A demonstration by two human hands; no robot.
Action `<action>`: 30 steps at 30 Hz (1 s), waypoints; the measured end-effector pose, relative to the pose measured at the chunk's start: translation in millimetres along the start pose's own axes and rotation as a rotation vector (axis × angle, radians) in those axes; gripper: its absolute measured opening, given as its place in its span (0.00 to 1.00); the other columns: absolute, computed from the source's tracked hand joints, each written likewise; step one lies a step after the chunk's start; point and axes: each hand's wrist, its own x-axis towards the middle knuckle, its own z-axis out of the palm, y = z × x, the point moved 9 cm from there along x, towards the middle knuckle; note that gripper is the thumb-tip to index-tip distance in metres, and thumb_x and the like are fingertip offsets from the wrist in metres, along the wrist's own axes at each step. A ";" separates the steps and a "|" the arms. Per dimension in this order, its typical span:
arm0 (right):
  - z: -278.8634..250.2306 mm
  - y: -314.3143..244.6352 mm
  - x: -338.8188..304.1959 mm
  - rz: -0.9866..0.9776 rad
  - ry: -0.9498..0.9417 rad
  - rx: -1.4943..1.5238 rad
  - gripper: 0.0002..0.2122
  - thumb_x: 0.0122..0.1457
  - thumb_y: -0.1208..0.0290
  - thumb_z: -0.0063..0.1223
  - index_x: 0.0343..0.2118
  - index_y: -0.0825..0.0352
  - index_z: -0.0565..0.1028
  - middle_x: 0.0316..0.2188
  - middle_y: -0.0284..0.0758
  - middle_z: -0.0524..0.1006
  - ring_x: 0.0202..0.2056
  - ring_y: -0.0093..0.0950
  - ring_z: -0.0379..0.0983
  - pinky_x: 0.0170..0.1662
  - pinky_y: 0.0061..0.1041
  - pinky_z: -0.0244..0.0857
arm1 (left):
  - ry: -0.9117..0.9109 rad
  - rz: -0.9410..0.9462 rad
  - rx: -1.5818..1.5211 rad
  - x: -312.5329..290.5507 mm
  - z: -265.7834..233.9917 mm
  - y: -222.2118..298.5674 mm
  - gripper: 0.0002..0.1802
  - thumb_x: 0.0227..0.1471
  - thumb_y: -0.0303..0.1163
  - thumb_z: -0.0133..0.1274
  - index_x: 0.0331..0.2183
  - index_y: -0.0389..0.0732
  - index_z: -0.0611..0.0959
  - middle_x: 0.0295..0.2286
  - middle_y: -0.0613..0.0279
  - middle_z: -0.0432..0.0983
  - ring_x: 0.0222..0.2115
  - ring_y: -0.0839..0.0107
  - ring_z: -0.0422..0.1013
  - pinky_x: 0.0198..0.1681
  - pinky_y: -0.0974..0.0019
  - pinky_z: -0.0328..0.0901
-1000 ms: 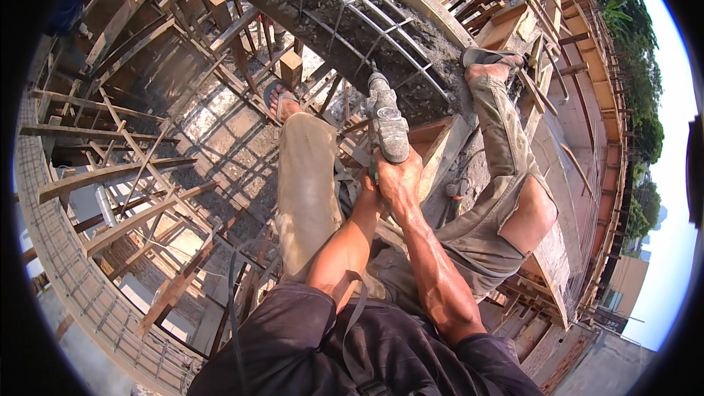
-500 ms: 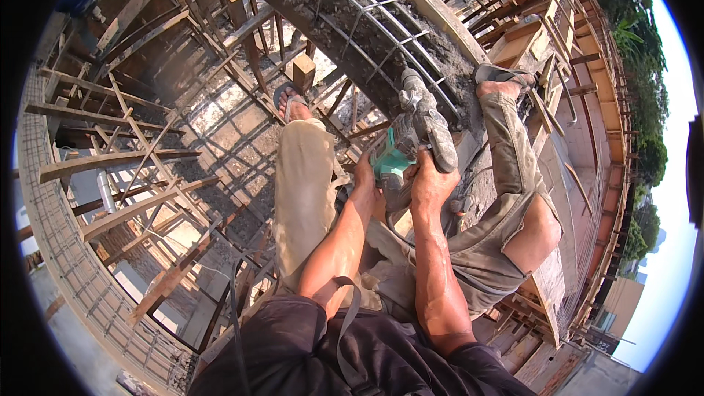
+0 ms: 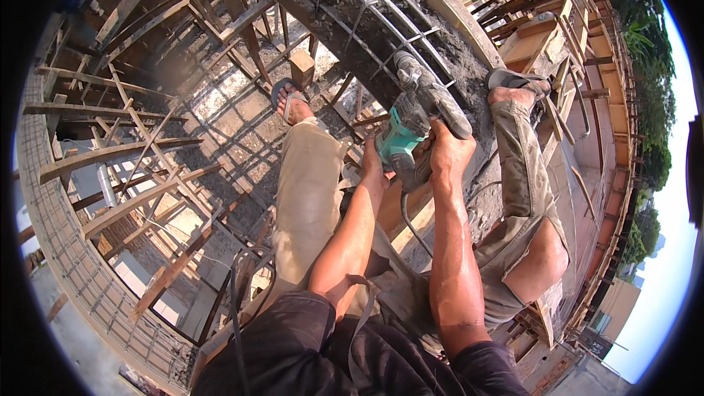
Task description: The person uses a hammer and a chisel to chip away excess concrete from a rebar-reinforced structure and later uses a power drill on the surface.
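Observation:
An L-shaped teal and grey rotary hammer [image 3: 402, 136], coated in dust, is between my hands. My left hand [image 3: 372, 160] is closed around the side of its teal motor housing, the fingers partly hidden. Behind the long grey barrel, my right hand [image 3: 449, 148] wraps its rear grip. The nose of the tool points forward, at the steel reinforcing bars [image 3: 381, 11] laid along a rough concrete beam [image 3: 469, 66]. Its bit cannot be made out. A black cord [image 3: 412, 224] hangs from the housing toward my legs.
My sandalled feet straddle the tool: the left foot [image 3: 292, 103] beside a timber post [image 3: 302, 67], the right foot [image 3: 517, 88] by the beam. At left, wooden props and braces [image 3: 121, 161] stand over a lower floor. A curved rebar cage [image 3: 81, 264] runs along the far left.
The rotary hammer and both hands have shifted slightly right and forward in the picture. More of the teal housing and its cord now shows. Both hands keep their hold.

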 end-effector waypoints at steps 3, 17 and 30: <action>-22.9 22.5 29.9 0.145 -0.085 0.176 0.04 0.54 0.76 0.56 0.26 0.71 0.75 0.18 0.32 0.73 0.15 0.23 0.69 0.19 0.24 0.62 | -0.008 0.024 0.070 11.7 -5.8 -11.0 0.30 0.58 0.62 0.40 0.49 0.50 0.75 0.42 0.64 0.76 0.38 0.65 0.75 0.41 0.50 0.69; -57.8 30.3 -117.0 0.088 0.019 0.290 0.04 0.56 0.77 0.57 0.31 0.69 0.74 0.24 0.31 0.72 0.21 0.22 0.67 0.25 0.24 0.62 | 0.137 -0.081 0.155 -53.1 -83.1 -28.5 0.22 0.56 0.52 0.48 0.41 0.45 0.82 0.31 0.63 0.80 0.24 0.65 0.77 0.28 0.57 0.71; -36.8 57.6 -104.6 -0.115 0.148 0.064 0.05 0.55 0.76 0.59 0.30 0.71 0.75 0.19 0.29 0.73 0.19 0.19 0.67 0.23 0.23 0.60 | 0.037 -0.147 0.142 -8.6 -88.4 -34.5 0.22 0.56 0.46 0.47 0.42 0.37 0.80 0.31 0.56 0.79 0.28 0.64 0.77 0.32 0.59 0.72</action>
